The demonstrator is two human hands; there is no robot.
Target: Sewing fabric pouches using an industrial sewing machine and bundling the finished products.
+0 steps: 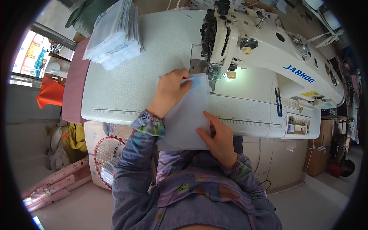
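Observation:
A pale whitish fabric piece (pixel 188 119) with a light blue patch at its top lies over the front edge of the sewing table. Its far right corner reaches the presser foot of a white sewing machine (pixel 253 46), whose lamp is lit. My left hand (pixel 172 90) pinches the fabric's far edge between thumb and fingers, just left of the needle area. Lower down, my right hand (pixel 218 140) rests on the fabric's right edge, thumb and forefinger stretched apart on it.
A tall stack of folded pale fabric pieces (pixel 115 36) stands at the table's far left. Dark thread snips (pixel 278 102) lie right of the needle, near a small parts tray (pixel 297 125). A woven basket (pixel 105 157) is below the table's left side, beside pink patterned cloth (pixel 61 182).

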